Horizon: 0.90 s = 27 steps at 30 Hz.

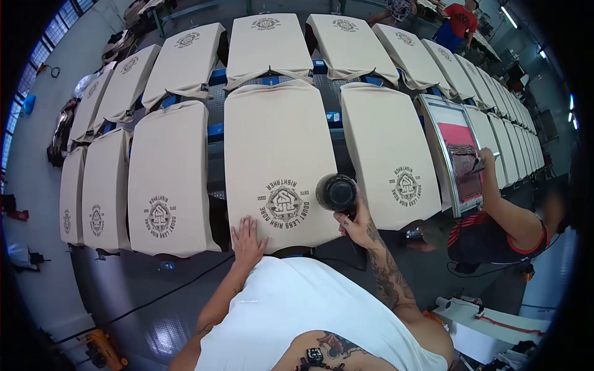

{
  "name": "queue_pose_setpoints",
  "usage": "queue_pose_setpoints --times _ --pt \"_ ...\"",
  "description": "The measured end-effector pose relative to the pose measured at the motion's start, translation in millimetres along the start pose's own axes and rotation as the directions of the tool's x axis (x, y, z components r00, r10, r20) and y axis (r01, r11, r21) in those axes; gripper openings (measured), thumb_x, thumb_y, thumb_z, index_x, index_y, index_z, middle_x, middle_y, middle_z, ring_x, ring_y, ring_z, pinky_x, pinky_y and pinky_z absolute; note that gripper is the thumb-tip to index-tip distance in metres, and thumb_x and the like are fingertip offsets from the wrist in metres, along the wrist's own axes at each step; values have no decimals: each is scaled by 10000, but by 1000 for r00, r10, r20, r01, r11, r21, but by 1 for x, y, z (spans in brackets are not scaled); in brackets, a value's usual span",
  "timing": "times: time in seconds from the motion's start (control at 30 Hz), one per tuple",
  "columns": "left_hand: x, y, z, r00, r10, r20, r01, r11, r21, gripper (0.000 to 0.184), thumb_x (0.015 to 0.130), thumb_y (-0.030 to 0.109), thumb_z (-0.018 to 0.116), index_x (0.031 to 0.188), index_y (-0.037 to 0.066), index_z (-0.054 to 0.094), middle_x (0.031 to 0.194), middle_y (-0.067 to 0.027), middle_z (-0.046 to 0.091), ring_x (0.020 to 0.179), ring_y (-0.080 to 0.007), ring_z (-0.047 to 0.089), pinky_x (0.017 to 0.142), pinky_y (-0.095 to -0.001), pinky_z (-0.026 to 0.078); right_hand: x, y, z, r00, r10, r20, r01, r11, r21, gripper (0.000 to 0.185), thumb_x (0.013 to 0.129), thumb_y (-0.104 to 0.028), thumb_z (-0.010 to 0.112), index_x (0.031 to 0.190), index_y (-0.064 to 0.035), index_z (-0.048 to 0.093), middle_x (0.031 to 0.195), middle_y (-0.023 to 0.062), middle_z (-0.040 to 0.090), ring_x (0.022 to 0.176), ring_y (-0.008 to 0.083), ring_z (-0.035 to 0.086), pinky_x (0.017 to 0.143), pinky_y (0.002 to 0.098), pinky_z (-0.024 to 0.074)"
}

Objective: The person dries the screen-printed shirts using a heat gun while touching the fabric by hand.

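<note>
In the head view, a cream T-shirt (pixel 278 136) lies stretched over a board right in front of me. Near its close end is a round dark print (pixel 284 207) with lettering around it. My left hand (pixel 249 243) rests flat on the fabric, fingers spread, just left of the print. My right hand (pixel 357 226) grips a black hand-held dryer (pixel 337 193) over the shirt's right edge, beside the print. Its round end faces up at me; the nozzle is hidden beneath. Another cream shirt (pixel 387 142) with the same print lies to the right.
Two long rows of shirt-covered boards curve away left and right. At the right a co-worker (pixel 495 229) works a squeegee in a framed screen (pixel 438 139). A person in a red top (pixel 461 25) stands at the back. A cable (pixel 154 301) runs along the floor.
</note>
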<state>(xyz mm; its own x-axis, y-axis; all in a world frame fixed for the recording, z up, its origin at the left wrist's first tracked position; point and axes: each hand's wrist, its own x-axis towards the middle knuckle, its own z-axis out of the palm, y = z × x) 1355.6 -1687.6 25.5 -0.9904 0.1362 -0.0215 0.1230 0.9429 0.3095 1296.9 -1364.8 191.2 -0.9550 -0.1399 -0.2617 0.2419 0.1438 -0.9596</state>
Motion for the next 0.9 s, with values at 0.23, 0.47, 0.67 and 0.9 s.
queue_pose_setpoints --times 0.23,0.47,0.67,0.9 --pt "26 -25 -5 998 33 -60 -31 999 42 643 896 379 579 1411 32 413 1501 -178 331 1437 -323 252 1132 -627 130 26 -14 75 994 24 109 -39 989 142 758 893 -79 665 1490 -72 197 1111 152 562 644 131 614 521 278 535" --pt "41 -63 -24 997 17 -80 -12 998 54 640 894 354 581 1399 -5 420 1492 -184 357 1434 -339 262 1142 -616 92 28 -8 63 999 28 -41 -16 962 271 367 906 -59 653 1207 -22 445 885 91 599 609 157 628 511 294 529" --pt "30 -70 -19 991 115 -73 -111 992 55 636 887 352 583 1383 -19 436 1487 -191 361 1433 -340 260 1142 -623 76 48 -4 34 966 -29 -256 66 989 136 480 912 -58 627 1306 -53 353 897 77 560 547 127 577 480 269 516" --pt "30 -44 -8 996 71 -49 -69 996 51 626 896 346 573 1393 -3 422 1498 -193 345 1435 -341 256 1138 -629 85 41 -9 75 998 34 60 -46 976 211 592 906 -98 666 1387 -53 325 1022 122 562 605 135 614 511 290 541"
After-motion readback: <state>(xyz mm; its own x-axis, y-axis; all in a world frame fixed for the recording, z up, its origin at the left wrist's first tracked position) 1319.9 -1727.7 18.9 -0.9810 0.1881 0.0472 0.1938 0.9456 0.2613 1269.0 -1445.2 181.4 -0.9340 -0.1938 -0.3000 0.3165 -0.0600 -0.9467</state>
